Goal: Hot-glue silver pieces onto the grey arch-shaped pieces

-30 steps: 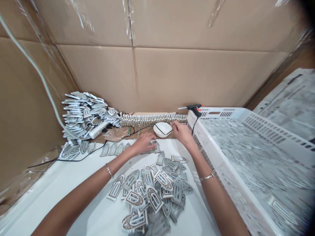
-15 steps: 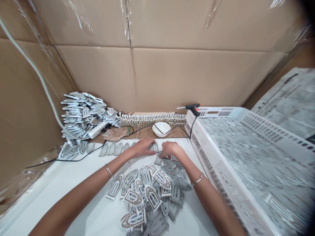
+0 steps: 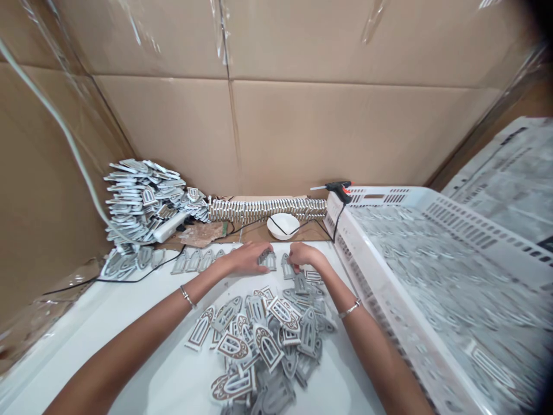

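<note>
Along the far side of the white table runs a row of grey, arched window-shaped pieces (image 3: 199,260). My left hand (image 3: 249,258) is over the row's right part, thumb and fingers apart around an arched piece (image 3: 271,261) lying flat. Just to the right, my right hand (image 3: 305,255) has its fingers pinched together at the edge of another grey arched piece (image 3: 287,267). In front of both hands lies a loose heap of such pieces (image 3: 268,346), some grey side up, others showing brown scrollwork on white.
A white plastic crate (image 3: 367,282) with many grey pieces stands at right, a glue gun (image 3: 339,189) on its corner. Behind the row are a white bowl (image 3: 283,226), a black cord and a stacked line of pieces (image 3: 268,210). A tall pile (image 3: 144,199) stands back left.
My right hand has shifted slightly right and back, and a grey arched piece now shows beside its fingers. My left hand's thumb and fingers have spread apart a little.
</note>
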`<state>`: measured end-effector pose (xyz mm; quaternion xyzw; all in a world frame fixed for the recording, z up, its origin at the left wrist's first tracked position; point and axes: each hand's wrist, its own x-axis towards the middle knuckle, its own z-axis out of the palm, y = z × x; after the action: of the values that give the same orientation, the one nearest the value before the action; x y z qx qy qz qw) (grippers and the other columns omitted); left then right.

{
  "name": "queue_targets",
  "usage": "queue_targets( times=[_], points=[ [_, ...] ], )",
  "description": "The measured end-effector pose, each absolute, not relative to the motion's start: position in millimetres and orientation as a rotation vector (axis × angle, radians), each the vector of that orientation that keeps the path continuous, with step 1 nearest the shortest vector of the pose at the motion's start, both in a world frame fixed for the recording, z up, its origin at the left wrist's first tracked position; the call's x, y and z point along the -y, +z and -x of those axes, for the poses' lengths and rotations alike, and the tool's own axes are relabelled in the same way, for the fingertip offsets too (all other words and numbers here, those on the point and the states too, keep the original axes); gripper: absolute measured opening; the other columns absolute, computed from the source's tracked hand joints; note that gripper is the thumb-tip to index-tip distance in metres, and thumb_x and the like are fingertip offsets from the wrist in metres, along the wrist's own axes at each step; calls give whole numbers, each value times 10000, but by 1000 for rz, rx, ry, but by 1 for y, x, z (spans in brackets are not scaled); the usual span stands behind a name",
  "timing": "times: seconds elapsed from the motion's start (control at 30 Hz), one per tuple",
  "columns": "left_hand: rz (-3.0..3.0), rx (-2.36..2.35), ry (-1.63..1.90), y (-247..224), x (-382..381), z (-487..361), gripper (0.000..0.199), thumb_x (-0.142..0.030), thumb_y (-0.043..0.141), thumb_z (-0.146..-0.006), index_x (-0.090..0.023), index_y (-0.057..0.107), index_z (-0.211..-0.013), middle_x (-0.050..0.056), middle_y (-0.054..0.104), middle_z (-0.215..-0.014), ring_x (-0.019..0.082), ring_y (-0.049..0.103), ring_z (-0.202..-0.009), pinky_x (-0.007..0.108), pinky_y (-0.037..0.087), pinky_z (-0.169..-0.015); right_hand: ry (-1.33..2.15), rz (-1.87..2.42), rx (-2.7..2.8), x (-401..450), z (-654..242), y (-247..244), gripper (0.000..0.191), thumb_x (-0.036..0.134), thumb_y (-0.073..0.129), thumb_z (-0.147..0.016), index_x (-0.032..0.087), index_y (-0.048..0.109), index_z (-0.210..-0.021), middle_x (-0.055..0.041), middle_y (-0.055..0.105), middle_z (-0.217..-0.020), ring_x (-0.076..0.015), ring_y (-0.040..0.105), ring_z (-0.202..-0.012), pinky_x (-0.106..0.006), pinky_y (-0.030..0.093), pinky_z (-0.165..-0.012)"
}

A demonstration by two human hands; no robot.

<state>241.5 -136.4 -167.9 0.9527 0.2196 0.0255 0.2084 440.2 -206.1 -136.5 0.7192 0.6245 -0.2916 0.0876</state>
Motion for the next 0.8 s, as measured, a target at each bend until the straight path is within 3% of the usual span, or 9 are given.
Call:
queue_targets(
  times=[0.23, 0.47, 0.6, 0.8],
  points=[
    [-2667, -616, 80, -172, 139, -242, 531, -419, 670, -795, -264, 493, -1270, 82, 580, -1320, 300, 513, -1214, 412, 357, -1039, -734, -2349, -1835, 203, -440, -146, 244, 148, 543, -805, 85, 745, -927, -148, 758, -941, -201, 694, -957, -208, 479, -751],
    [-2700, -766, 110, -170, 145, -239, 711, -487, 761, -696, -217, 480, -1291, 139, 552, -1328, 372, 485, -1238, 481, 335, -1046, -616, -2402, -1782, 202, -439, -150, 371, 401, 534, -865, 147, 719, -1060, -170, 720, -1099, -301, 649, -1098, -354, 491, -853],
    [-2644, -806, 120, -167, 147, -236, 644, -456, 755, -709, -204, 510, -1249, 138, 576, -1261, 366, 508, -1191, 453, 395, -994, -582, -2398, -1765, 202, -439, -150, 359, 348, 533, -861, 142, 707, -1099, -192, 695, -1159, -312, 639, -1121, -381, 487, -870],
    [-2616, -683, 175, -174, 142, -225, 605, -407, 720, -764, -228, 486, -1292, 105, 570, -1290, 315, 513, -1208, 405, 406, -1007, -552, -2377, -1807, 201, -439, -155, 308, 278, 534, -842, 142, 733, -1035, -179, 720, -1101, -296, 663, -1082, -349, 502, -829]
  ],
)
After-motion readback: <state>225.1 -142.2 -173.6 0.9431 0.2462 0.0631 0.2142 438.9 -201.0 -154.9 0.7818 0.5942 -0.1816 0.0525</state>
